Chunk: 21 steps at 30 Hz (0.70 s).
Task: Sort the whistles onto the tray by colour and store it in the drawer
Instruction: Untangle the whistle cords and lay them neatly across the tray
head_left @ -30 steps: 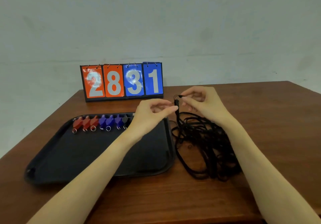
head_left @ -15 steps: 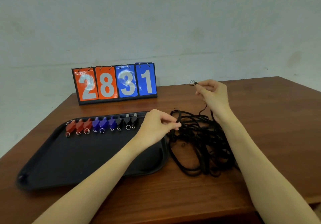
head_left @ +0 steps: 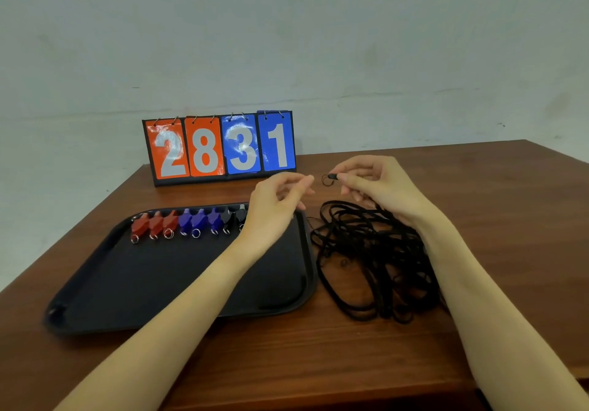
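A black tray [head_left: 134,299] lies on the table's left half. Along its far edge stands a row of whistles: three red whistles [head_left: 154,223], three blue whistles [head_left: 199,222], then black whistles [head_left: 234,216], partly hidden by my left hand. My left hand [head_left: 274,206] hovers over the tray's far right corner, fingers loosely curled with nothing in them. My right hand [head_left: 379,187] pinches the small looped end of a black lanyard [head_left: 328,178]. A tangled pile of black lanyards [head_left: 369,261] lies on the table right of the tray, under my right wrist.
A flip scoreboard [head_left: 220,147] reading 2831 stands at the table's far edge against the wall. The brown wooden table [head_left: 318,356] has its front edge close to me. No drawer is in view.
My left hand rose from the lanyard pile and let go of it. My right hand came down and left with the lanyard end, closer to my left hand.
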### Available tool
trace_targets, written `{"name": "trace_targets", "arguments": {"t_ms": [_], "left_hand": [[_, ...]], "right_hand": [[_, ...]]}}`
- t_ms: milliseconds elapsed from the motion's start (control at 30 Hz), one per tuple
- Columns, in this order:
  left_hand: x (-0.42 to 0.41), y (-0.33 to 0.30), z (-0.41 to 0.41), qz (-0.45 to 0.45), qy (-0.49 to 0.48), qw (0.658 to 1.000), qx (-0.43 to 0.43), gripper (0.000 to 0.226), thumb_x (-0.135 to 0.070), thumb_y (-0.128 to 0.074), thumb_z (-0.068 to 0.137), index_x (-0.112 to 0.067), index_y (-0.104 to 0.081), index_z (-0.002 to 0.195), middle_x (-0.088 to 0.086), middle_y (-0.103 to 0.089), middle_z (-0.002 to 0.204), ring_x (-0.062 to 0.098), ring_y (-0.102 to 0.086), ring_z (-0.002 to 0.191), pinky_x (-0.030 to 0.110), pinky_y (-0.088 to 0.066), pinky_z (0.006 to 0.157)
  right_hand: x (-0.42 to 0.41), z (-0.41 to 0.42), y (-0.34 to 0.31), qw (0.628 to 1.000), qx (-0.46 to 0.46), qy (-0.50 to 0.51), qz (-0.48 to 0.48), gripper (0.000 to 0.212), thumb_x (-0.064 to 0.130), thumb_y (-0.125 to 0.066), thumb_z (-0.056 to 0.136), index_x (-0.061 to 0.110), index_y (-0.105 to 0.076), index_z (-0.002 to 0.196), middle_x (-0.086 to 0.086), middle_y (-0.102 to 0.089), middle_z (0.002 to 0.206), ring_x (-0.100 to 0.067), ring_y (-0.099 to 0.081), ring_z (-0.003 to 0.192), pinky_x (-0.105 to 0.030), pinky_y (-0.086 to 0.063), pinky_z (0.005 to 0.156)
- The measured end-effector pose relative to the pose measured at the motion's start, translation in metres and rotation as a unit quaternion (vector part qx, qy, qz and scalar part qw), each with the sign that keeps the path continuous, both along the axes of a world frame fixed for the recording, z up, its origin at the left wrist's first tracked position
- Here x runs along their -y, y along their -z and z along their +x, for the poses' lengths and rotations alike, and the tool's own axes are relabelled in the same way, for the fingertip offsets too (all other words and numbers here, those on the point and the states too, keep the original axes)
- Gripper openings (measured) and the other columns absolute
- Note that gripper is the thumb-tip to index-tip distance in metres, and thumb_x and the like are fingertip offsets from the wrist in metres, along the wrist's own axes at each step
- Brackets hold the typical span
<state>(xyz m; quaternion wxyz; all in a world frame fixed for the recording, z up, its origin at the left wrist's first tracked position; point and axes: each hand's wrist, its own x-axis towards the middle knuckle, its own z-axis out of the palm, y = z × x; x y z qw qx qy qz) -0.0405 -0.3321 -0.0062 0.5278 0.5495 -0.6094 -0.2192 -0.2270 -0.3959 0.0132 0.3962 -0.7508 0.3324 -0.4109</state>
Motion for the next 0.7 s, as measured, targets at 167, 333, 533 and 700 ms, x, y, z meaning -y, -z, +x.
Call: {"name": "trace_targets", "arguments": {"t_ms": [167,333,533,700], "left_hand": [[-0.004,-0.002,0.0,0.037,0.057,0.997,-0.041,0.029,-0.039,-0.053,0.093,-0.018,-0.072,0.089,-0.008,-0.072,0.073,0.0,-0.053,0.056,0.01,-0.043,0.057],[-0.006,-0.005,0.004,0.057,0.076,0.994,-0.054,0.014,-0.023,-0.062,0.09,-0.012,-0.071,0.09,-0.005,-0.068,0.071,0.003,-0.054,0.061,0.01,-0.043,0.055],[0.001,-0.015,0.034,0.004,-0.075,0.976,-0.205,0.013,-0.017,-0.054,0.095,-0.013,-0.063,0.086,-0.003,-0.057,0.073,0.005,-0.051,0.064,0.016,-0.043,0.061],[0.007,-0.022,0.068,-0.076,-0.203,0.94,-0.263,0.014,-0.021,-0.048,0.098,-0.018,-0.056,0.087,-0.005,-0.057,0.084,0.007,-0.054,0.073,0.019,-0.049,0.063]], "right_hand": [[-0.002,0.008,0.003,1.0,-0.007,-0.023,0.013,0.02,0.014,-0.068,0.087,0.006,-0.056,0.101,-0.007,-0.067,0.071,-0.01,-0.048,0.046,-0.017,-0.037,0.041],[-0.005,0.011,0.004,0.998,-0.01,-0.055,0.032,0.02,0.018,-0.067,0.088,0.007,-0.056,0.102,-0.006,-0.065,0.066,-0.011,-0.043,0.042,-0.019,-0.033,0.039],[0.0,-0.012,-0.004,0.996,-0.03,-0.049,0.065,0.029,0.031,-0.061,0.091,0.003,-0.066,0.094,0.004,-0.035,0.047,-0.009,-0.024,0.036,-0.017,-0.021,0.04],[0.009,-0.032,-0.005,0.997,-0.021,-0.023,0.064,0.037,0.041,-0.059,0.09,0.007,-0.073,0.087,0.003,-0.027,0.048,-0.013,-0.018,0.044,-0.025,-0.013,0.045]]}}
